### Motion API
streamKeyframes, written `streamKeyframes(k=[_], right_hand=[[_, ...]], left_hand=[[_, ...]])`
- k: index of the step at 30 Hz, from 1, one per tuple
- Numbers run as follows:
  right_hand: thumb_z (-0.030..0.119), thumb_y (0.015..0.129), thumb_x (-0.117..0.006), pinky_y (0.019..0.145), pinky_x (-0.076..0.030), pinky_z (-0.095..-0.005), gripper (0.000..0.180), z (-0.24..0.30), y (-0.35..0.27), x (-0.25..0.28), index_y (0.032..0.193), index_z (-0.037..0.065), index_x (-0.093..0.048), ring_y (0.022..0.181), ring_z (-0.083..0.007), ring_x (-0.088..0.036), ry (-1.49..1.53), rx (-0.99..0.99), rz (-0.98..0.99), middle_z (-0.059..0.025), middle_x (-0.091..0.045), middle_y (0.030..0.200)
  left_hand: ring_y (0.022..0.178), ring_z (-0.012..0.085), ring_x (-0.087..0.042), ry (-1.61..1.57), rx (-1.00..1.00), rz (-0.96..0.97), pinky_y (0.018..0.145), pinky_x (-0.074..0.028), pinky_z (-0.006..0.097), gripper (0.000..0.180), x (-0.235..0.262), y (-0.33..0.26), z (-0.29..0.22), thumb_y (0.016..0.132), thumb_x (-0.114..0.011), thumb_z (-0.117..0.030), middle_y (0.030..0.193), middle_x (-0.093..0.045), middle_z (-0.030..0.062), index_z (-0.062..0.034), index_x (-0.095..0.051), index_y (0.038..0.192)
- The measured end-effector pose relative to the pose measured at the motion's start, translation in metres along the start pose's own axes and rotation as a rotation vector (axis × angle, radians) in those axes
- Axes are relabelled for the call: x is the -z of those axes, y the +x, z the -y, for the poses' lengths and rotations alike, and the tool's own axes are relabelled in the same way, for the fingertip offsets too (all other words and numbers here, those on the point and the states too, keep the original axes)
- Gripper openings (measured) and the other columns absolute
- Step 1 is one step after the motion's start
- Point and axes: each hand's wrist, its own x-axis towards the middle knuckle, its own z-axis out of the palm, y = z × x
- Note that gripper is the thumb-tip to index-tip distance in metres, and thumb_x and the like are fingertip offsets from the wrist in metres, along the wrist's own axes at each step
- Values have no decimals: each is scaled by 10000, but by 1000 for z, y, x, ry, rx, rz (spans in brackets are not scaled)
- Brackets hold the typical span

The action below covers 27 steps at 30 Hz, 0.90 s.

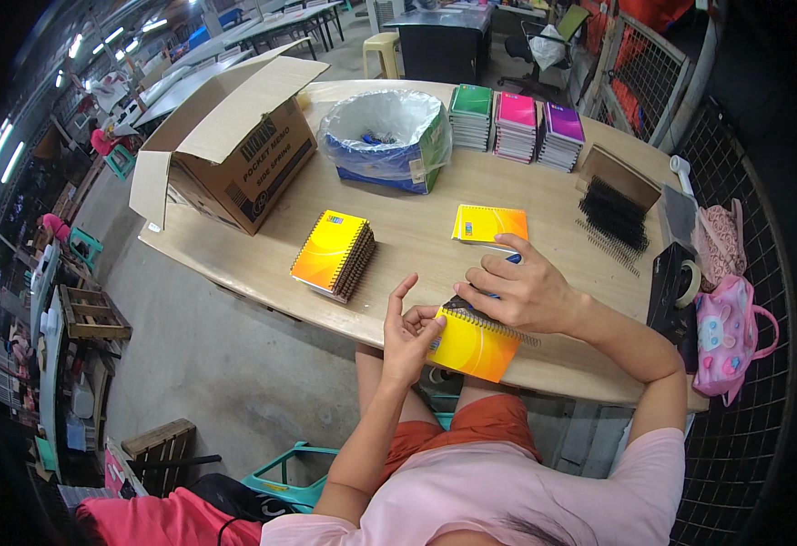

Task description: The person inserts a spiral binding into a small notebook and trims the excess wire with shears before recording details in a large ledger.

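Observation:
At the table's near edge lies a small yellow-and-orange notebook [476, 346], its spring coil [527, 340] running along the top side and sticking out past the right end. My left hand [407, 341] pinches the notebook's left corner between thumb and fingers, with the index finger raised. Over the coil, my right hand [533, 289] is closed round a hand tool with blue handles [513, 258] and a dark head, which looks like pliers; the palm hides much of it. Just beyond sits a stack of yellow notebook pieces [491, 224] with no coil visible. To the left stands a pile of coiled yellow notebooks [333, 253].
An open cardboard box [243, 164] and a plastic-lined bin [385, 168] stand at the back left. Green [471, 114], pink [516, 123] and purple notebook stacks [560, 135] line the far edge. Loose black coils [612, 217], a tape roll [688, 283] and a pink pouch [724, 337] lie right.

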Motion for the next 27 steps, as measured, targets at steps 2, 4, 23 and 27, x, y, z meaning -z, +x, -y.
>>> streamKeyframes(k=[2, 4, 23, 27], right_hand=[[236, 767, -641, 927, -454, -428, 251, 4, -5, 0, 976, 98, -656, 862, -151, -595, 45, -76, 70, 3, -590, 871], [252, 767, -661, 885, -478, -420, 279, 5, -10, 2, 993, 88, -662, 869, -176, -609, 91, -153, 139, -15, -607, 879], [126, 806, -750, 709, -526, -284, 424, 79, -39, -36, 1137, 42, -498, 819, -132, -625, 1282, -1302, -568, -55, -607, 852], [87, 767, -754, 727, -517, -326, 490, 88, -42, -23, 1168, 19, -481, 825, -152, -630, 1031, -1261, -225, -113, -632, 894]], left_hand=[[833, 108, -615, 18, -2, 9, 787, -500, 234, 758, 0, 0, -1, 837, -640, 81, 942, -661, 90, -72, -264, 1478], [834, 109, -615, 51, -71, -50, 784, -502, 236, 749, -7, -4, -3, 840, -639, 77, 941, -660, 91, -70, -269, 1474], [1061, 273, -590, 904, -986, 461, 927, -463, 420, 261, -33, -47, 13, 801, -664, -8, 1138, -644, 102, -51, -630, 1057], [1040, 264, -600, 1116, -776, 73, 916, -468, 395, 311, -42, -13, -36, 803, -687, -13, 1045, -641, 125, -34, -571, 1090]])
